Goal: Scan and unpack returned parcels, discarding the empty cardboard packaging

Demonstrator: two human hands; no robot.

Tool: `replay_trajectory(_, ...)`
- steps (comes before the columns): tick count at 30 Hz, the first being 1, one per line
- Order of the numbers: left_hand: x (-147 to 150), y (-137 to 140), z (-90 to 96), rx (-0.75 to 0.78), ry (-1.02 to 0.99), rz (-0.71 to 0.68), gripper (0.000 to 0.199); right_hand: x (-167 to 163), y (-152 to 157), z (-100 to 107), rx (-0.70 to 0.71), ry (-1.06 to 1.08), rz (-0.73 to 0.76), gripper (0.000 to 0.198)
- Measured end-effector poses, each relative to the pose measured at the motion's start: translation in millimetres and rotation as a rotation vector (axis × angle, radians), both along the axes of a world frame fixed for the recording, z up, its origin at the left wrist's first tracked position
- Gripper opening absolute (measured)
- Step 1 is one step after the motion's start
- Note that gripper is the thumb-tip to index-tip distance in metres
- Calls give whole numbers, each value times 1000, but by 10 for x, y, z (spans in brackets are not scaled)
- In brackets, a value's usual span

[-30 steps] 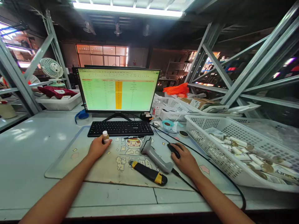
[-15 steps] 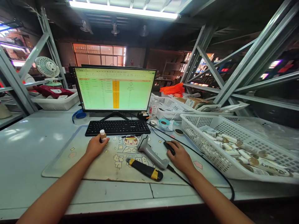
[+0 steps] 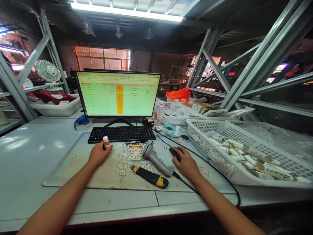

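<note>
I see a white table across the feed; pale printed mat covers its middle; white perforated basket at right, holding jumbled small containers; black monitor stands far, spreadsheet lit; black keyboard just near of it; left hand at mat's left, right hand at mat's right; grey scanner lies between them, cable trailing near right; black-and-yellow cutter just on its near-left side; black mouse in right hand's grasp, fingers over it; small white-capped bottle clasped in left hand, cap up, by keyboard's left end; can't tell if its base touches the mat
</note>
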State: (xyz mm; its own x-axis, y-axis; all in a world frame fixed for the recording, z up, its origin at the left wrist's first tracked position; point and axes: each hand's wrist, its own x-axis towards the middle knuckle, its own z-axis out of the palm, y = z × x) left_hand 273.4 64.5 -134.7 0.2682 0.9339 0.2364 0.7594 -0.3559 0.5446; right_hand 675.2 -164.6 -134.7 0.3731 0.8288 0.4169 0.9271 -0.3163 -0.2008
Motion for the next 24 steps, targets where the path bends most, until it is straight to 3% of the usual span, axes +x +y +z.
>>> replay_trajectory(24,2,-39,35,-27,-39,1,46,29,13,-41,14,-27,3,43)
